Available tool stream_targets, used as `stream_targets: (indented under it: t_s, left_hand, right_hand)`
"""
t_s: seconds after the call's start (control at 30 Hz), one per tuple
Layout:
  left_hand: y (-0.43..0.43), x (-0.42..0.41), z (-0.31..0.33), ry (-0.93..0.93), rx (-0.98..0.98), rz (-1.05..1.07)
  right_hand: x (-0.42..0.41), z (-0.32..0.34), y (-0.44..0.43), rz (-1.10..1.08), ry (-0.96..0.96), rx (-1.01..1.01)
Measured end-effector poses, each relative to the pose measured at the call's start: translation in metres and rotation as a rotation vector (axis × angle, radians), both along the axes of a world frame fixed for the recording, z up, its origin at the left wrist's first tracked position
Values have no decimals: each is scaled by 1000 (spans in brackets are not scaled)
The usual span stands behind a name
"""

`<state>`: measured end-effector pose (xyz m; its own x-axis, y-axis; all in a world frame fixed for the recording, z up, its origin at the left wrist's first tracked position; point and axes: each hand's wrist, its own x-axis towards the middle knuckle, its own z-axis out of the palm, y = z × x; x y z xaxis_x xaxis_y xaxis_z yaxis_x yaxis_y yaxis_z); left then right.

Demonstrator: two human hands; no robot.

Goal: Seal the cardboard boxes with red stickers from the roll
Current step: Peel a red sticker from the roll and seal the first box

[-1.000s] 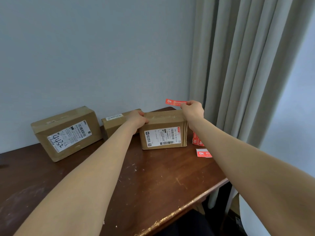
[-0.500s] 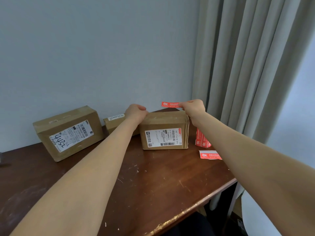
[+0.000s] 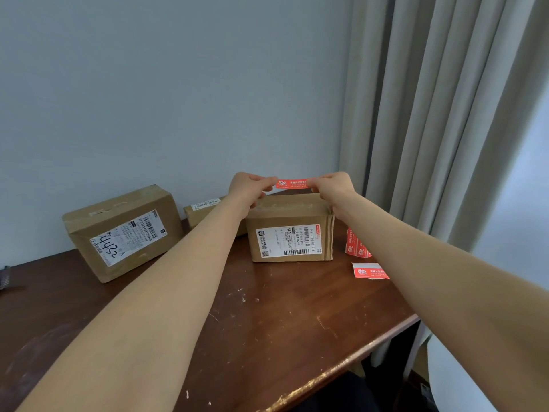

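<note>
A red sticker (image 3: 291,183) is stretched level just above the top of a small cardboard box (image 3: 289,233) with a white shipping label on its front. My left hand (image 3: 248,185) pinches the sticker's left end and my right hand (image 3: 334,185) pinches its right end. The sticker roll (image 3: 355,243) stands right of this box, partly hidden by my right forearm, with a loose strip of stickers (image 3: 370,271) lying on the table in front of it.
A larger box (image 3: 121,230) marked 4452 stands at the left of the dark wooden table (image 3: 267,322). A third box (image 3: 205,214) sits behind my left arm against the wall. Grey curtains (image 3: 439,114) hang at the right, beyond the table's edge.
My left hand has lifted off the box's top left corner and taken hold of the sticker's free left end. The sticker now hangs between both hands over the box.
</note>
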<state>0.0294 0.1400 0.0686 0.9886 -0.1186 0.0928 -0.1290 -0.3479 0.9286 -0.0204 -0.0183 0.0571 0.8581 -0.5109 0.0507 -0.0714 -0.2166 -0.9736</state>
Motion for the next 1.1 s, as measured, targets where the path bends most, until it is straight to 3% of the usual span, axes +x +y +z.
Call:
stream_targets:
  t_s: [0.37, 0.7, 0.87, 1.1]
  left_hand:
    - [-7, -5, 11, -119, 74, -2]
    - [-14, -8, 17, -176, 54, 23]
    - [2, -2, 21, -121, 26, 16]
    - [5, 2, 22, -94, 5, 36]
  right_hand:
    - [-4, 3, 1, -17, 43, 19]
    - [-10, 13, -2, -1, 36, 215]
    - [-12, 9, -15, -63, -5, 89]
    - [-15, 18, -2, 20, -17, 19]
